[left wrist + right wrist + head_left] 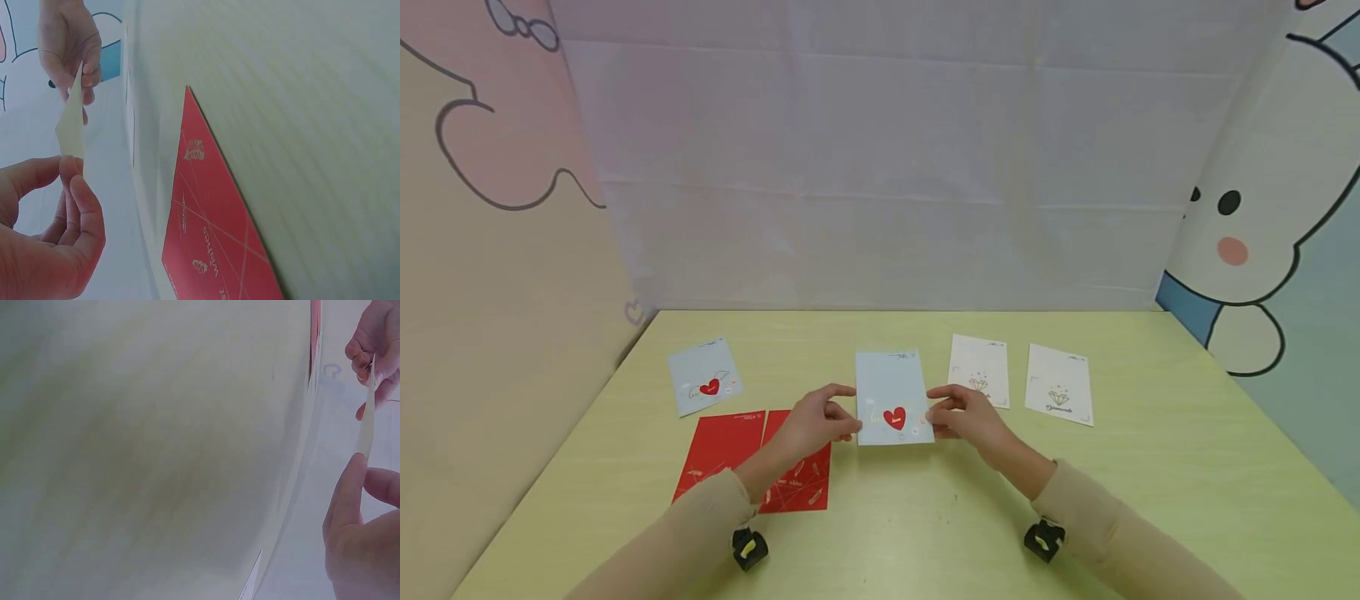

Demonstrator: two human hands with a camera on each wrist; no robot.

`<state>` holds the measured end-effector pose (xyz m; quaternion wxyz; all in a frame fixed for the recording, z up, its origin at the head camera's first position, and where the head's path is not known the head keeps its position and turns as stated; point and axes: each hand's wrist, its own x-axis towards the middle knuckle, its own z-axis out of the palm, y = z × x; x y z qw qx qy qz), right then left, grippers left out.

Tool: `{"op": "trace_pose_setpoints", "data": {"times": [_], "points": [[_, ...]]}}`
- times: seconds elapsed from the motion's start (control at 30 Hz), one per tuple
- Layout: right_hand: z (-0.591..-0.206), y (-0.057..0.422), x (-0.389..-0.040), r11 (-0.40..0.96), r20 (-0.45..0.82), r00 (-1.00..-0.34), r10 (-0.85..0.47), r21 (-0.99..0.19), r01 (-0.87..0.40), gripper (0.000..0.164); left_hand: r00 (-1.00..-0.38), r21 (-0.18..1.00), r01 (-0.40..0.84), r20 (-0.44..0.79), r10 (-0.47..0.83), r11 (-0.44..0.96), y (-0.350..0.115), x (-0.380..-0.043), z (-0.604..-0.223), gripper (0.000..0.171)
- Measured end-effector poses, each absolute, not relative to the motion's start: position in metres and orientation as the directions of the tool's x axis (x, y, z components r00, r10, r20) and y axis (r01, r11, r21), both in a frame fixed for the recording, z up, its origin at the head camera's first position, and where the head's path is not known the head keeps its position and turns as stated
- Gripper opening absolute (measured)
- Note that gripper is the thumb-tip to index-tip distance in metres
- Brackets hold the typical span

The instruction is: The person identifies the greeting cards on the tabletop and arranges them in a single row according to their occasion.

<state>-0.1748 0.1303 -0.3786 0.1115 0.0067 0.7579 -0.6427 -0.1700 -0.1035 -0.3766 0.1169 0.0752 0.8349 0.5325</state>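
Observation:
A light blue card (pixel 891 383) with a red heart is held up off the table between both hands in the head view. My left hand (pixel 814 419) pinches its left edge, and my right hand (pixel 972 422) pinches its right edge. Both wrist views catch the card nearly edge-on, its thin pale side (pixel 73 128) stretched between the two hands. Below my left forearm lie two red cards (pixel 722 442) with pale print, partly hidden by the hand and sleeve. Behind my right hand is a white card (pixel 977 358) with a diamond drawing, partly covered by the fingers.
Another light blue card (pixel 696 367) with a red heart lies at the back left of the pale green table (pixel 925 542). A second white diamond card (pixel 1058 375) lies farther right. A white cloth (pixel 887 167) hangs behind the table, with cartoon-painted walls at both sides.

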Motion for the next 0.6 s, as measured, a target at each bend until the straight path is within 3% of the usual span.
{"op": "trace_pose_setpoints", "data": {"times": [0.27, 0.6], "points": [[-0.386, 0.129, -0.162, 0.226, -0.191, -0.977, -0.100, -0.960, 0.164, 0.025, -0.942, 0.913, -0.033, -0.164, 0.293, 0.406, -0.106, -0.159, -0.383, 0.047], [-0.390, 0.128, -0.150, 0.299, -0.221, -0.959, -0.178, -0.940, 0.162, 0.032, -0.935, 0.893, -0.046, -0.196, 0.295, 0.447, -0.110, -0.147, -0.388, 0.047]]}}
